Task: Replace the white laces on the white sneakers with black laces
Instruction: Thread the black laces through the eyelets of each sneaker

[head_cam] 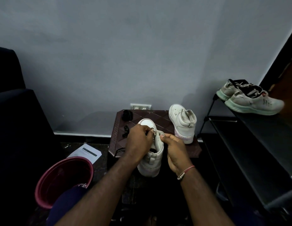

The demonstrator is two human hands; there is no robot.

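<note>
Now, held sneaker (152,159): we see a white high-top with its toe away from us and its heel towards us, raised over the near edge of the table between both hands.
Left hand (138,139): its fingers are curled and pinch at the eyelet edge on top of the held sneaker. Whether a lace end sits between the fingertips is too small for us to tell.
Right hand (174,152): it grips the held sneaker's right side near the collar, with the thumb pressed on the upper just beside the left hand's fingertips.
Bracelet (186,171): a thin pink-and-white thread band around the right wrist.
Second sneaker (182,123): a white high-top standing on the far right of the table, heel towards us, apart from the held one.
Black lace bundle (127,115): it lies at the table's far left corner.
Loose black lace (125,132): short dark loops lie on the table just left of the left hand. We cannot tell whether they join the bundle.
Table (151,115): small and dark brown, with a diamond-patterned top, set against the grey wall.
Wall socket (140,106): white, just behind the table.
Bucket (41,193): dark pink, on the floor at our near left.
Paper (86,152): a printed sheet on the floor between the bucket and the table.
Shoe rack (264,128): black, on the right, with a worn pair of running shoes (253,100) on its top shelf.
</note>
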